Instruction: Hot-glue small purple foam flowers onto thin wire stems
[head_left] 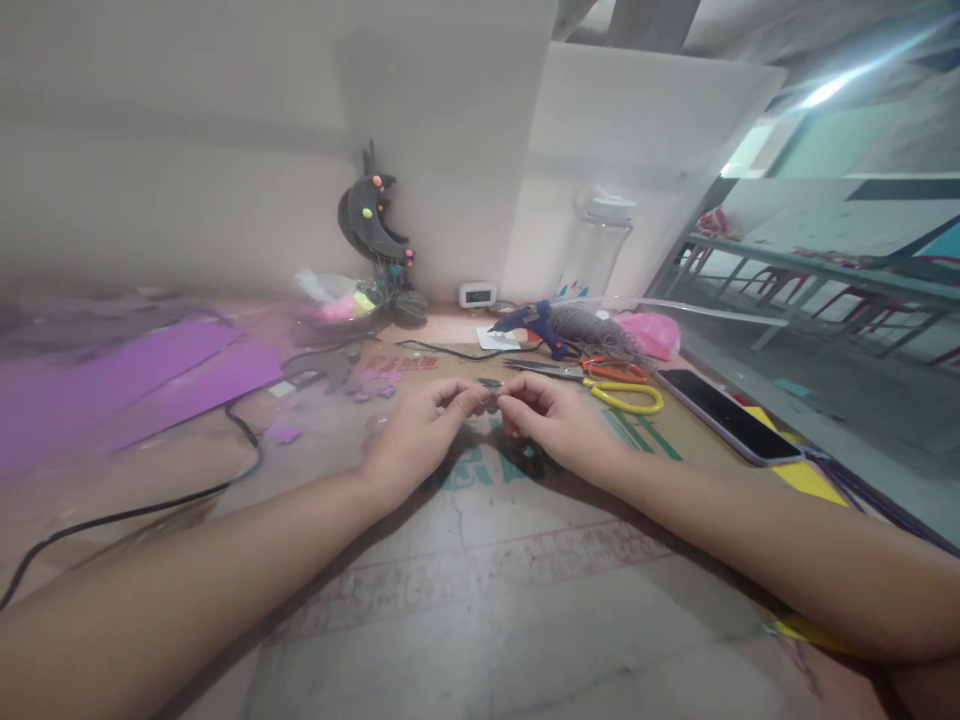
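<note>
Both my hands meet over the cardboard [465, 545] at the middle of the table. Between their fingertips is a small dark grey piece [491, 384], too small and blurred to name. My left hand [427, 430] pinches it from the left, thumb and forefinger closed. From the right, my right hand [551, 415] pinches at the same piece with its fingers curled. Just beyond the right hand lie scissors with yellow handles [626, 396] and a tool with orange-red handles [615, 369]. Small purple cut-outs [376, 380] lie beyond the left hand.
Purple sheets [172, 385] and a black cable [150, 505] lie on the left. At the back stand a dark crescent-shaped ornament [371, 225], a small digital clock [478, 294] and a clear bottle [596, 250]. A blue glue gun [536, 325], grey yarn [589, 325] and phone [727, 415] are on the right.
</note>
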